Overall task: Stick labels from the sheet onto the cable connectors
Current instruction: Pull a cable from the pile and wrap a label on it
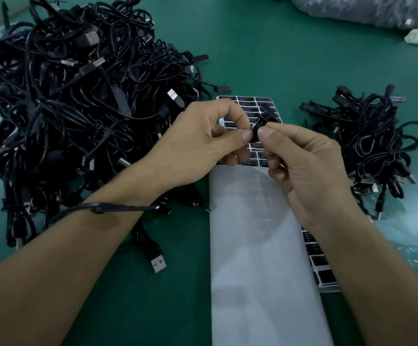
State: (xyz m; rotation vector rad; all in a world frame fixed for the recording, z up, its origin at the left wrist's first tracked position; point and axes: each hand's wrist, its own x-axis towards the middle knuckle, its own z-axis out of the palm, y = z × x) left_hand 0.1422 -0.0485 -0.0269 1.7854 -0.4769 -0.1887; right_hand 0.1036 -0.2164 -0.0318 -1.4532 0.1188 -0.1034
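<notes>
Lying nearest on the green table point(183, 308): long white label sheet point(250, 245), near rows bare, black rectangular labels point(246, 103) at its far end. Thin black cable point(118, 208) drapes over the left wrist, silver USB plug point(157, 262) beside that forearm. Above the sheet's far end, left hand point(198, 143) and right hand point(305, 166) both pinch one small black cable connector point(259, 125) between thumb and fingers. Big tangled black cable pile point(78, 96) far left, smaller black cable pile point(372, 146) right.

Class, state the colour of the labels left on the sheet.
Black labels with pale print, on white backing; head view.
</notes>
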